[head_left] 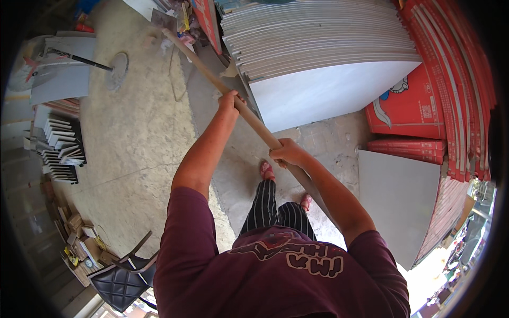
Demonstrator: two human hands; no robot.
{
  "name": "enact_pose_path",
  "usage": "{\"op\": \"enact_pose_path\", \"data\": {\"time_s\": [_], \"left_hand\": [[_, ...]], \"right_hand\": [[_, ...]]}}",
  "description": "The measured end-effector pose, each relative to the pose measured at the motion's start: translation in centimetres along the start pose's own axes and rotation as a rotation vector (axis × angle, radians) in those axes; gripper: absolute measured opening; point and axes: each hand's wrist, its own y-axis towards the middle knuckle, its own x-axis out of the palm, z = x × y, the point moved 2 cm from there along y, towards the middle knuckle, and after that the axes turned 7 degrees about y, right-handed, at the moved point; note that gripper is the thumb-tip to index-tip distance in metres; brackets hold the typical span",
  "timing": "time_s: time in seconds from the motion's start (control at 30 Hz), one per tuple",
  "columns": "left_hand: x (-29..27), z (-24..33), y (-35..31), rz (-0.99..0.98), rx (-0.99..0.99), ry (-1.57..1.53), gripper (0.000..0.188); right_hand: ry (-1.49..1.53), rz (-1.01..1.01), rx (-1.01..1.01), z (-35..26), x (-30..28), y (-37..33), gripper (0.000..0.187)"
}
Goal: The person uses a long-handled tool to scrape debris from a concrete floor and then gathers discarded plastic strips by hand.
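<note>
A long wooden pole [204,70] runs slantwise from the upper left to beside my right hip. My left hand [231,99] is wrapped round it farther up. Nearer my body, my right hand [288,152] closes round the same pole. At its far end lies a flat, dull brown plate [163,20], close to a small heap of debris; I cannot tell whether the plate is joined to the pole. Just right of the pole stands a thick stack of large pale panels [328,95].
Red cartons [405,100] are stacked on the right, with a grey slab [397,196] leaning nearer. To the left stand a round-based stand [117,70] and a rack of tile samples [61,140]. A black chair [121,283] is at lower left. Concrete floor [138,127] lies between.
</note>
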Motion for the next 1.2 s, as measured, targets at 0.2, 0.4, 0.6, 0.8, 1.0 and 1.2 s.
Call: {"op": "enact_pose_path", "data": {"time_s": [0.2,0.4,0.6,0.8,1.0,1.2], "left_hand": [[-0.1,0.3,2.1,-0.082,-0.020,-0.073,0.011],[-1.3,0.2,4.1,-0.132,-0.055,-0.066,0.009],[-0.6,-1.5,1.3,-0.108,-0.141,-0.036,0.010],[-1.6,-4.3,-4.7,-0.122,-0.152,-0.077,0.011],[-0.7,-12.0,-18.1,-0.274,-0.299,-0.293,0.010],[-8.4,-19.8,-15.5,0.038,-0.470,-0.136,0.019]], "right_hand": [[0.033,0.037,0.019,-3.3,1.6,4.9,0.015],[0.071,0.046,0.022,-4.3,2.7,6.8,0.016],[0.111,-0.039,0.077,-2.6,1.2,4.0,0.016],[0.126,-0.144,0.127,0.6,0.6,-0.9,0.016],[-0.063,-0.112,0.235,8.7,-3.0,-16.9,0.021],[-0.834,0.194,0.407,14.5,-5.8,-34.1,0.033]]}}
